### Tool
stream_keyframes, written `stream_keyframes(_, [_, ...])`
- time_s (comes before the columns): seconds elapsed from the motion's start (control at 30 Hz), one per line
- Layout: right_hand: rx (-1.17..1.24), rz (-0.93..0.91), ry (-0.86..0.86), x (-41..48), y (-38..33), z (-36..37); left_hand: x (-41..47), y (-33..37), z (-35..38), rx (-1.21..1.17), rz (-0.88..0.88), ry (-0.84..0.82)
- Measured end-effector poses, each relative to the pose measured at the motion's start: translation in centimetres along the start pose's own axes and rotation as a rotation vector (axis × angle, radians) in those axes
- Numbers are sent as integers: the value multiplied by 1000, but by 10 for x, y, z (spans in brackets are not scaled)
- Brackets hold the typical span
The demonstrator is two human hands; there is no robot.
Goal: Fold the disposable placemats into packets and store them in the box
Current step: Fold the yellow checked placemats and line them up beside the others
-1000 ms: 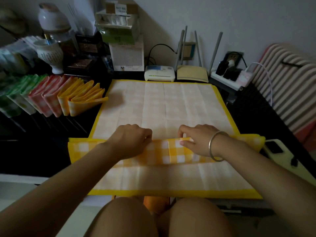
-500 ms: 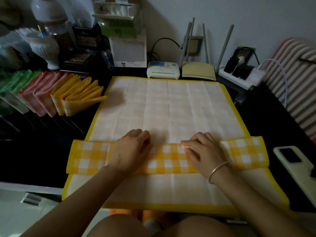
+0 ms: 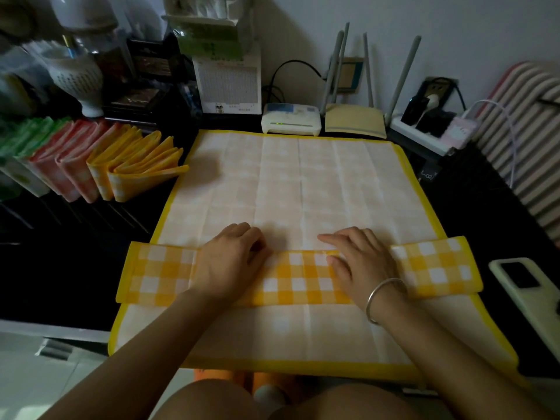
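Yellow checked placemat (image 3: 297, 183) lies pale side up at the table's (image 3: 60, 268) near edge, with a folded strip (image 3: 303, 278) across it. The right hand (image 3: 362, 263) presses the strip with flat fingers. The left hand's (image 3: 230, 263) fingers bend over it; grip unclear.

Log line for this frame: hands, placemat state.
left hand: on folded band | right hand: pressing folded band | yellow placemat: partly folded

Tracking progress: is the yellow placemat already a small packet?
No, only one checked band is folded over; the rest of the placemat lies flat.
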State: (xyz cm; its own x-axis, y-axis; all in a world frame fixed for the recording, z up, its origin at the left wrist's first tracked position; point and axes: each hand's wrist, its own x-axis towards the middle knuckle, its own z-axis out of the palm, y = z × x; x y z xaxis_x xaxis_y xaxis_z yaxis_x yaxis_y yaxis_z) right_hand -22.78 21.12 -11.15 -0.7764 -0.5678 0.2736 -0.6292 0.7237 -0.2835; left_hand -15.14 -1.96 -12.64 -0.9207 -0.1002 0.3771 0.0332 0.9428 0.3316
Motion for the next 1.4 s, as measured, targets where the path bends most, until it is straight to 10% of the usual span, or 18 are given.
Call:
stream_keyframes(0.5, [-273,36,-368,-9,-21,12,8,23,-2,415,195,61])
stream_keyframes(1.03, [-332,34,-365,-8,-23,11,-49,-78,-44,311,-34,-349])
stream_keyframes(1.4, [-332,55,-350,-7,-26,17,-32,14,-30,58,174,-192])
